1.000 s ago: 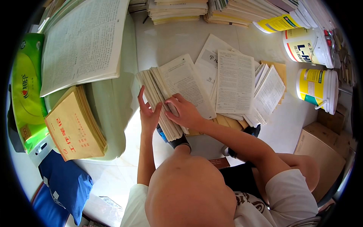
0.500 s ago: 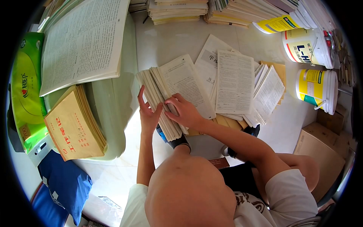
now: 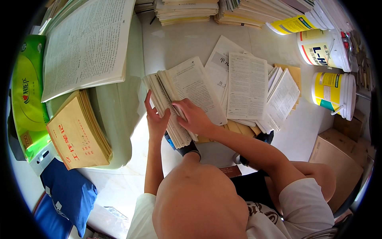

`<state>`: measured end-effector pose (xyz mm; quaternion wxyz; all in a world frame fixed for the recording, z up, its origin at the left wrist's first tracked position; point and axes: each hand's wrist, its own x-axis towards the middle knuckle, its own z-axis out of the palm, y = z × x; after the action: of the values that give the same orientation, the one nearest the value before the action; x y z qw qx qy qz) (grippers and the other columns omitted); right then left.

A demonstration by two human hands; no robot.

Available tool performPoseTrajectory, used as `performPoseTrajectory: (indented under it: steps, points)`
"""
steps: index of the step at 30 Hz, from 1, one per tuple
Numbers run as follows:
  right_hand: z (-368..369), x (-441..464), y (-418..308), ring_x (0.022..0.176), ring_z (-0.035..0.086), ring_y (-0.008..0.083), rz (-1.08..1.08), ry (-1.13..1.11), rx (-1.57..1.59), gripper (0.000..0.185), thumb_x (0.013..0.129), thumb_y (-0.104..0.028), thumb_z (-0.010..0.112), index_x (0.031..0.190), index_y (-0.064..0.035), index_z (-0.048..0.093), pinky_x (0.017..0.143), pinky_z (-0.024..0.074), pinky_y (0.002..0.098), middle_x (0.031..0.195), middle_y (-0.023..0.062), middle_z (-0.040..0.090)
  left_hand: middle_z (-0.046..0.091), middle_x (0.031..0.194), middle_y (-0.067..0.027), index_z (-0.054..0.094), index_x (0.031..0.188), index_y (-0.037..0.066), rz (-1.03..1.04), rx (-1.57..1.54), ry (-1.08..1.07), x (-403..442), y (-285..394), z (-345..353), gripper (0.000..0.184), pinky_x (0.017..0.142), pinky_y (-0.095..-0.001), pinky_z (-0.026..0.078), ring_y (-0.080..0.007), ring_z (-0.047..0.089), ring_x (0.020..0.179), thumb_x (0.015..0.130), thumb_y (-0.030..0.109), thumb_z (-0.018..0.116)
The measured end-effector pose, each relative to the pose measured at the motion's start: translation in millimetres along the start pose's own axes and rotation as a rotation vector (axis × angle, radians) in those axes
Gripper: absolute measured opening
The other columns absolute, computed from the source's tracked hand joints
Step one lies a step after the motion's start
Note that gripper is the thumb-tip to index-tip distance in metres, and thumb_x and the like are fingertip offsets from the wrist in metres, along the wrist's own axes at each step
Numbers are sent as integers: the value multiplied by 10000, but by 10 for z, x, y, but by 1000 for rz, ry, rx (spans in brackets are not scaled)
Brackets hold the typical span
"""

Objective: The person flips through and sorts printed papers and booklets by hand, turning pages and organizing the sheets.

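Note:
A thick bundle of folded papers [image 3: 172, 109] stands edge-up, its upper edges fanned a little. My left hand [image 3: 156, 117] grips its left side, thumb on the top edges and fingers along the outer face. From the right, my right hand [image 3: 193, 115] touches the same bundle with bent fingers at the page edges. A printed sheet [image 3: 197, 89] lies against the bundle's right side. Further right are a flat printed paper [image 3: 247, 85] and a loose stack of folded sheets [image 3: 281, 97].
At the left, a pale green surface [image 3: 115, 119] holds a large paper stack [image 3: 89, 46], brown envelopes [image 3: 79, 133] and a green tissue pack [image 3: 28, 91]. White-and-yellow buckets [image 3: 333, 93] and a cardboard box [image 3: 338, 159] stand at the right. Paper piles [image 3: 187, 12] line the back.
The fingers of my right hand have shifted slightly at the bundle's edges, and the edges there have parted a little more. My left hand stays in place.

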<state>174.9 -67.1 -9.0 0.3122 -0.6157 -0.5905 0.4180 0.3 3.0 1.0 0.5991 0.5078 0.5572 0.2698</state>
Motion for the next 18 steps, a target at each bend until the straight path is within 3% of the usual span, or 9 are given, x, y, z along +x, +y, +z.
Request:
performPoseTrajectory:
  steps: [3, 6, 7, 9, 11, 15, 16, 17, 18]
  points:
    - [-1, -1, -24, 892, 701, 414, 32, -36, -6, 661, 909, -72, 680, 1521, -129, 436, 774, 587, 508, 1235, 195, 612, 572, 1490, -209, 227, 1681, 154, 17, 80, 25, -31, 57, 47, 907, 954, -404, 614, -291, 707, 1181, 905, -73, 638]
    - [52, -10, 15, 900, 695, 447, -70, 125, 45, 776, 900, -44, 667, 1602, -111, 343, 782, 581, 523, 1265, 233, 627, 572, 1493, -226, 318, 1650, 125, -45, 155, 143, -88, 116, 157, 815, 1031, -436, 577, -314, 679, 1245, 923, -34, 649]
    - [73, -20, 49, 906, 693, 459, -8, 94, 46, 798, 898, -40, 667, 1613, -91, 316, 784, 579, 528, 1274, 247, 633, 599, 1453, -242, 352, 1630, 90, 227, 538, 284, -95, 118, 198, 772, 1071, -450, 542, -355, 652, 1285, 929, 15, 665]
    - [96, -35, 81, 912, 690, 472, 56, 65, 46, 821, 896, -36, 667, 1624, -72, 288, 786, 576, 533, 1283, 260, 639, 627, 1413, -258, 386, 1610, 54, 505, 917, 418, -96, 100, 301, 737, 1111, -463, 507, -396, 626, 1324, 935, 63, 681]
    - [103, -35, 77, 914, 691, 476, 214, 47, 160, 839, 894, -38, 669, 1628, -55, 264, 787, 576, 534, 1260, 251, 653, 572, 1474, -270, 421, 1572, -13, 242, 255, 188, -82, 29, 427, 698, 1169, -460, 450, -389, 553, 1403, 955, 128, 714]
    - [125, -62, 112, 898, 698, 453, 174, 116, 196, 741, 899, -74, 698, 1564, -14, 376, 777, 584, 512, 1195, 214, 664, 580, 1456, -278, 357, 1583, -65, -45, 105, 66, -1, -140, 587, 779, 1105, -438, 503, -377, 609, 1321, 991, 266, 738]
    - [133, -48, 159, 902, 702, 434, 100, 86, 135, 640, 902, -95, 715, 1485, -12, 465, 771, 589, 497, 1154, 202, 659, 656, 1320, -271, 377, 1531, -89, -25, 81, 128, 43, -183, 624, 766, 956, -426, 582, -363, 701, 1160, 994, 319, 738]
    - [137, -54, 201, 906, 706, 415, 28, 57, 74, 543, 904, -115, 732, 1406, -10, 555, 765, 594, 483, 1113, 190, 655, 656, 1320, -271, 377, 1531, -89, -24, 80, 124, 65, -223, 621, 766, 956, -426, 582, -363, 701, 1160, 994, 319, 738]
    - [115, -69, 185, 906, 706, 415, 29, 58, 73, 543, 904, -115, 732, 1406, -10, 555, 765, 594, 483, 1113, 190, 655, 686, 1230, -255, 395, 1490, -97, -155, 48, 106, 78, -131, 604, 735, 875, -424, 598, -348, 726, 1055, 990, 316, 741]
